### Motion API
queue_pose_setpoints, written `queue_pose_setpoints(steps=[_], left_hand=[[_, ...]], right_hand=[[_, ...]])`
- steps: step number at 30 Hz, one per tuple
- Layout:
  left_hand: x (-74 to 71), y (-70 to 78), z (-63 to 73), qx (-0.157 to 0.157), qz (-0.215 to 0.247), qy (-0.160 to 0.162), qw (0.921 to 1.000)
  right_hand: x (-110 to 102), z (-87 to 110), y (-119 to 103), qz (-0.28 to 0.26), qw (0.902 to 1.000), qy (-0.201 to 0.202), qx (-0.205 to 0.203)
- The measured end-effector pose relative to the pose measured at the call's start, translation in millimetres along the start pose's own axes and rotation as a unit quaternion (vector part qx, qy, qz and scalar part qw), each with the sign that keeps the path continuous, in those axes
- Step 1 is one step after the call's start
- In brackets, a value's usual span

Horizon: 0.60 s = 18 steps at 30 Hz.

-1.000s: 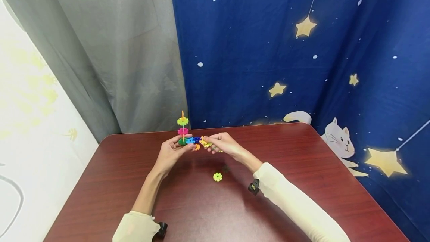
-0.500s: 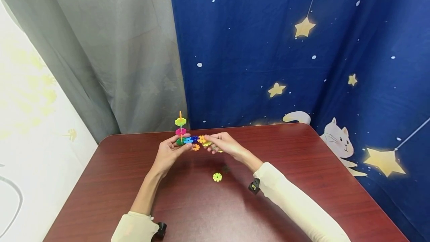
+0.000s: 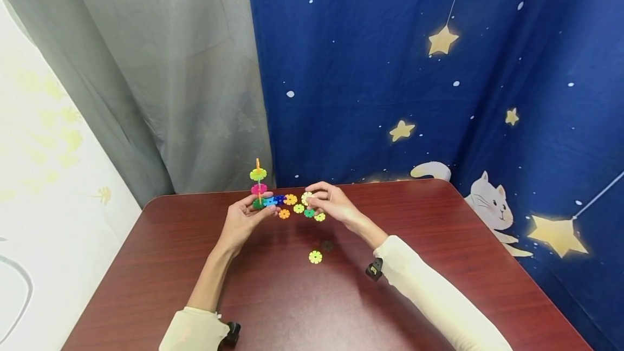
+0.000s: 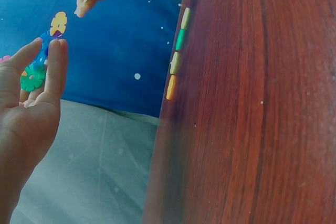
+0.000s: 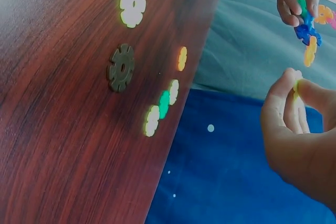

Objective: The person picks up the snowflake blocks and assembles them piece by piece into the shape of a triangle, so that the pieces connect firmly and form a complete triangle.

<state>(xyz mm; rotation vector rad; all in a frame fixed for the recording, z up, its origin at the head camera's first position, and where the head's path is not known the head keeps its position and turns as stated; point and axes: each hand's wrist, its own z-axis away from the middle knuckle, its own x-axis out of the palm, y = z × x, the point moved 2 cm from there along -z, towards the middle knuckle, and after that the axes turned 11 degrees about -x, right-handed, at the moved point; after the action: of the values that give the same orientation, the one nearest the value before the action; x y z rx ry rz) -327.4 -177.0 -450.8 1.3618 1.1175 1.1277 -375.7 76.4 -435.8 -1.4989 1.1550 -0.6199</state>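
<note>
My left hand grips a chain of interlocking snowflake discs above the table, thumb and fingers around its green and light blue discs. From the green disc a column rises with a pink disc, a lime disc and an orange one on top. A dark blue disc and an orange-yellow disc extend the chain to the right. Just beyond that end, my right hand pinches a pale yellow snowflake disc between thumb and fingers. A gap separates it from the chain.
On the reddish-brown table lie loose discs: orange, yellow, green and another yellow beneath the hands. Nearer are a lime disc and a dark one. Curtains hang behind the table's far edge.
My right hand has drawn right, away from the chain's orange-yellow disc, which stays attached. Loose discs beneath it now show. My left hand and the chain have shifted slightly left.
</note>
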Motion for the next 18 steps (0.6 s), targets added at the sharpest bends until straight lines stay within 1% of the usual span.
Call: queue_pose_setpoints(steps=[6,9,18], left_hand=[[-0.8,-0.7,-0.7,-0.004,-0.002,0.0,1.0],[-0.4,-1.1,-0.9,-0.005,-0.002,0.002,1.0],[-1.0,-2.4,-1.2,-0.006,-0.014,0.0,0.9999]], right_hand=[[-0.8,-0.9,-0.7,-0.019,0.9995,0.013,-0.021],[-0.5,-1.1,-2.6,-0.016,0.9992,0.013,-0.034],[1.9,-2.7,-6.4,0.03,0.9972,0.014,-0.067]])
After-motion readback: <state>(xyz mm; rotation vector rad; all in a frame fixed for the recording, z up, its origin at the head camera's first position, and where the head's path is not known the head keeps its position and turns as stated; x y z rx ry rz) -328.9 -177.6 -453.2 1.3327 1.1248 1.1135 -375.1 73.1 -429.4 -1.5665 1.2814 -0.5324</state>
